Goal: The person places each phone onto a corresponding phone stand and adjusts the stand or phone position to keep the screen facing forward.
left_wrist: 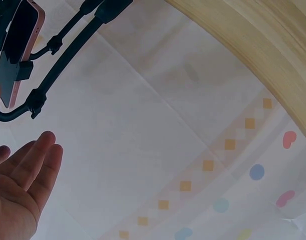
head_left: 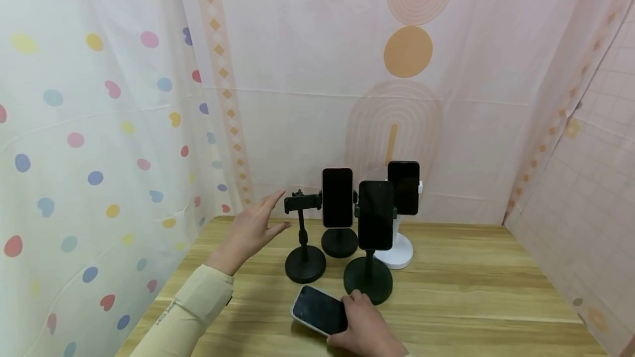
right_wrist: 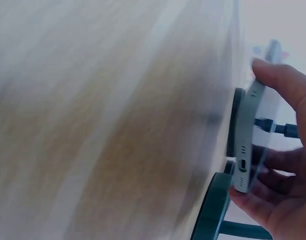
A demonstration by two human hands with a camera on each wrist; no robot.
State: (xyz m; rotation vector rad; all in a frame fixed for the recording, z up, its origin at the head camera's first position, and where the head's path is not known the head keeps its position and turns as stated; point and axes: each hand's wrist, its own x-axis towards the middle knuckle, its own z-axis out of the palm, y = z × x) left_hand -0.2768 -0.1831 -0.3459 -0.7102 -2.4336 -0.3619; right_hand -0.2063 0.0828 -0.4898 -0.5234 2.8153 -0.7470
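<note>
A smartphone (head_left: 319, 310) with a pale edge is gripped at one end by my right hand (head_left: 366, 326), its dark screen facing up, near the front of the table. The right wrist view shows the phone's edge (right_wrist: 243, 145) with the charging port, thumb on one side and fingers on the other. My left hand (head_left: 252, 230) hovers with fingers spread beside the clamp of a black phone stand (head_left: 303, 203) that has no phone in it. In the left wrist view, the left hand (left_wrist: 25, 185) is palm-visible, fingers extended, below the stand's stem (left_wrist: 55, 70).
A pink-edged phone (head_left: 338, 197) sits in a black stand behind. Another phone (head_left: 375, 216) is upright in a dark green stand (head_left: 368, 280), and a third phone (head_left: 404, 187) in a white stand (head_left: 399, 252). Patterned curtains (head_left: 307, 43) border the wooden table (head_left: 471, 291).
</note>
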